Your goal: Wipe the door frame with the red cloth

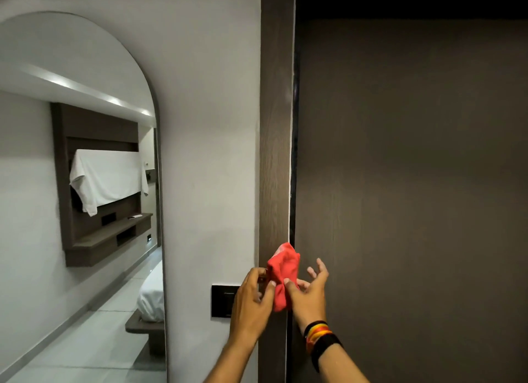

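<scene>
The red cloth (281,274) is bunched between both hands, against the door frame (274,154) at its inner edge. It is pinched by the left hand (253,299) and the right hand (310,289), whose outer fingers are spread.

The left hand (253,298) covers part of the black switch plate (221,301) and the red cloth's (283,277) lower left; both forearms run off the bottom edge, the door frame (275,125) off the top, the arched mirror (80,182) off the left
</scene>
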